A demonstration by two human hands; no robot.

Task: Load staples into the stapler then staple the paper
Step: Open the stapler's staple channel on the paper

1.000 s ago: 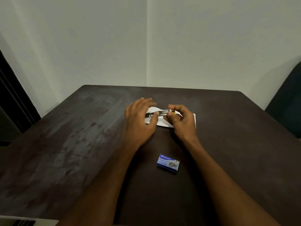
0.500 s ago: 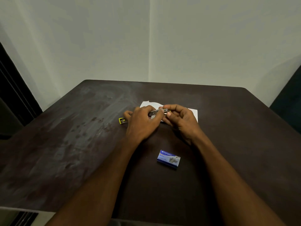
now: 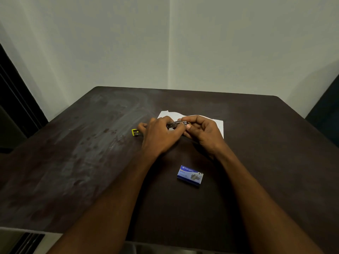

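A small stapler [image 3: 176, 124] with a metal magazine and a yellow body lies swung open over a white sheet of paper [image 3: 219, 125] in the middle of the dark table. My left hand [image 3: 161, 136] covers its middle and grips it; the yellow end [image 3: 136, 132] sticks out to the left of my fingers. My right hand [image 3: 203, 132] pinches the right end of the metal magazine between thumb and fingers. A blue staple box [image 3: 190, 175] lies shut on the table, nearer to me, between my forearms.
The dark brown table [image 3: 73, 162] stands in a corner of pale walls. A dark door or frame [image 3: 12, 99] is at the left, a dark chair or cushion [image 3: 328, 114] at the right edge.
My left hand closed down over the stapler, and its yellow part swung out to the left. Both hands stayed over the paper; the box did not move.
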